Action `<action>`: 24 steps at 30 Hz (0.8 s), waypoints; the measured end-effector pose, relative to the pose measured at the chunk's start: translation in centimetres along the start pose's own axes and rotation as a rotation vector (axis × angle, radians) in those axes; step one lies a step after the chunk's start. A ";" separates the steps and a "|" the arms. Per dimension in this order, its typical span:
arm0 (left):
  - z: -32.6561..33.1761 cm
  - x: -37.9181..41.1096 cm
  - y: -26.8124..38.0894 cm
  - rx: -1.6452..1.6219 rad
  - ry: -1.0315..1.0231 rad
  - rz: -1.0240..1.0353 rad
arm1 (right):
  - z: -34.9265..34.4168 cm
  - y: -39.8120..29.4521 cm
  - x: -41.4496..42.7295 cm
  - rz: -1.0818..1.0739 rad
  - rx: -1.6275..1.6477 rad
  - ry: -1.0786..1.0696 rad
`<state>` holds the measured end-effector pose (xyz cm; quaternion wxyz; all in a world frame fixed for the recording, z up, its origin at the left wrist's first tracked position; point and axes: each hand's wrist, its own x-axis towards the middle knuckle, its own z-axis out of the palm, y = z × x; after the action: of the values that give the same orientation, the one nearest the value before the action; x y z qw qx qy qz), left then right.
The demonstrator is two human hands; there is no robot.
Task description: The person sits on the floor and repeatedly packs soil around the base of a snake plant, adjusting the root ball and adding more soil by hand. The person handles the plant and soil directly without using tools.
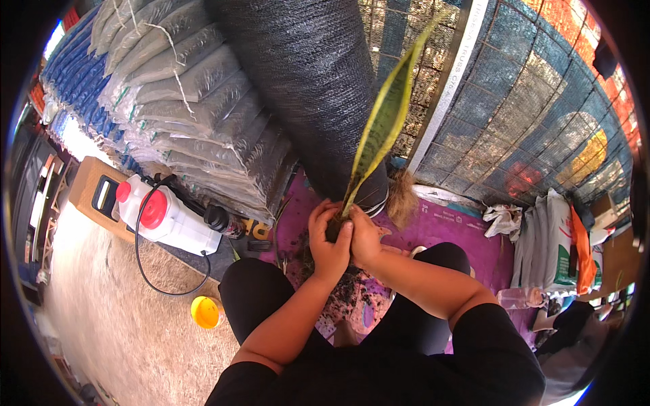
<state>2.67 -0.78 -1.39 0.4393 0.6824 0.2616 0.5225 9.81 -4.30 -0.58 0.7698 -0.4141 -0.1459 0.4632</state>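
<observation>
Both of my hands are wrapped around the base of a snake plant leaf [382, 124], which has yellow margins and leans up to the right. A dark clump of soil or roots [333, 229] shows between my palms. My left hand [325, 248] cups it from the left, thumb pointing up. From the other side my right hand [364, 238] presses against the base, its fingers partly hidden. Below them, loose dark potting soil [350, 292] is scattered over a purple printed sheet [442, 223] between my knees.
A large roll of black shade net [315, 81] stands just ahead. Stacked plastic bags [172, 96] rise at the left, beside a white sprayer tank with red caps [175, 218] and a yellow cup [205, 311]. Filled sacks [546, 243] and a plastic bottle [520, 298] are at the right.
</observation>
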 end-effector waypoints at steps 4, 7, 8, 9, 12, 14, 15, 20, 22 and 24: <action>0.2 -0.4 0.0 0.045 0.008 -0.020 | 0.7 -1.2 -0.6 0.025 -0.152 0.024; 0.4 -0.7 -0.3 0.047 -0.013 -0.020 | 0.5 -1.8 -0.6 -0.019 -0.277 0.019; 0.4 -0.7 -0.4 0.052 -0.021 -0.015 | 0.4 -1.8 -0.5 -0.045 -0.324 0.014; 0.5 -0.7 -0.4 0.018 -0.015 -0.026 | 0.2 -1.6 -0.3 -0.038 -0.302 -0.002; 0.5 -0.5 -0.3 -0.043 -0.004 -0.044 | 0.1 -1.4 0.1 -0.038 -0.290 -0.028; 0.4 -0.4 0.0 -0.034 -0.012 -0.031 | -0.7 -0.8 0.8 -0.011 -0.199 -0.076; 0.4 -0.3 0.0 -0.046 -0.019 -0.041 | -0.7 -0.8 1.0 0.001 -0.154 -0.101; 0.1 -0.2 -1.1 -0.088 -0.070 -0.073 | -0.2 -1.1 1.0 0.029 -0.159 -0.041; 0.0 0.1 -1.2 -0.042 -0.054 -0.054 | 0.0 -0.9 1.0 0.053 -0.099 -0.009; -0.1 0.2 -1.1 -0.009 -0.035 -0.048 | -0.2 -0.5 1.4 0.006 -0.057 -0.119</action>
<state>2.77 -0.03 -2.24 0.4593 0.6831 0.2675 0.5009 10.98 -3.34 -0.60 0.7465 -0.4081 -0.2032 0.4847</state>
